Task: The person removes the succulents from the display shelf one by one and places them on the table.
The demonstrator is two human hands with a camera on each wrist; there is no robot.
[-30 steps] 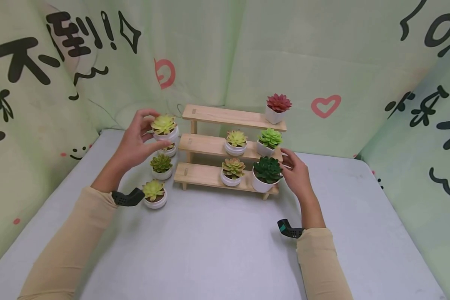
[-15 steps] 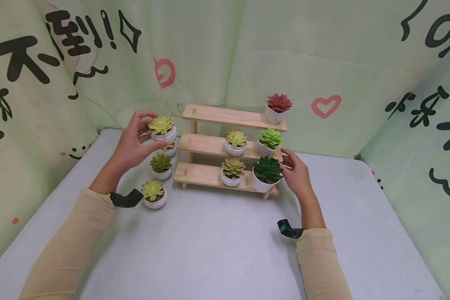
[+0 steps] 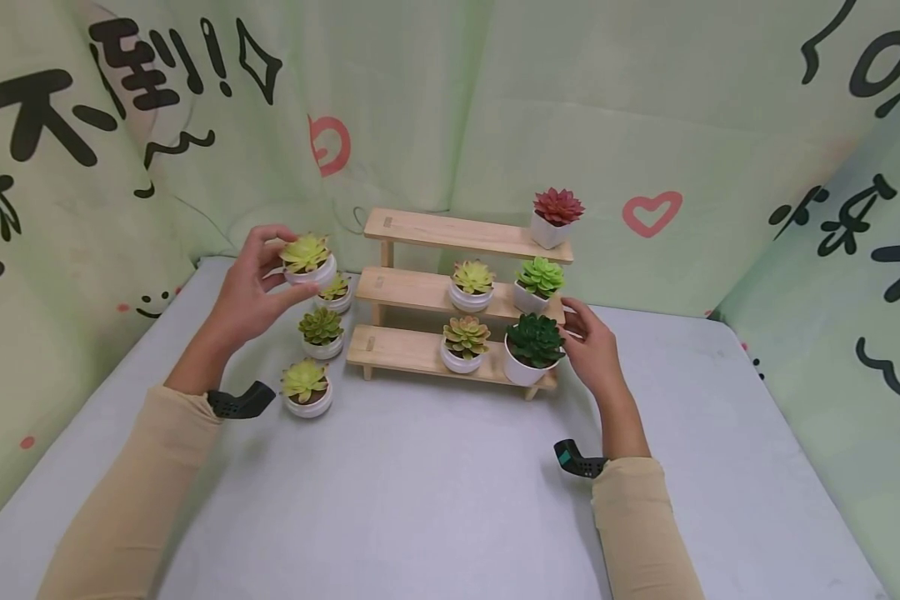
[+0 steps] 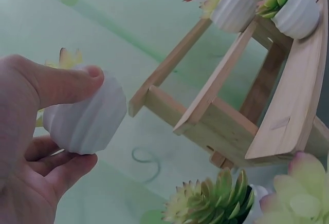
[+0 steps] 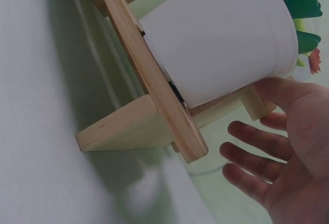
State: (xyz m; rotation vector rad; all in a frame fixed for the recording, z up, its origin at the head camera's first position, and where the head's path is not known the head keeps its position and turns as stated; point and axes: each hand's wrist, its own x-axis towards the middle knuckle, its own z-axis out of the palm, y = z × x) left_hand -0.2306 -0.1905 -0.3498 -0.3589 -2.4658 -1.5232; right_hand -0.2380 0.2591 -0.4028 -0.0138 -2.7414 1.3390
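Note:
My left hand [image 3: 243, 300] grips a white ribbed pot [image 4: 95, 113] with a yellow-green succulent [image 3: 305, 252], held in the air left of a three-tier wooden plant stand [image 3: 412, 290]. Under it and nearer me, a row of several potted succulents [image 3: 321, 326] stands on the table. My right hand [image 3: 592, 342] is at the stand's right end, thumb and index finger [image 5: 272, 122] on either side of a shelf end [image 5: 257, 103]; the index fingertip is partly hidden. Its other fingers stretch out loosely, next to a dark green succulent [image 3: 535, 340] in a white pot.
A red succulent [image 3: 558, 207] stands at the top shelf's right end. Bright green [image 3: 541, 276] and yellow [image 3: 472, 277] ones share the middle shelf, and a pinkish-green one [image 3: 466, 337] sits on the bottom shelf. A printed curtain [image 3: 435, 108] hangs behind the white table [image 3: 435, 492].
My left hand has moved a little left and slightly down with the potted succulent, away from the stand, uncovering more of the pot behind. My right hand has stayed in place.

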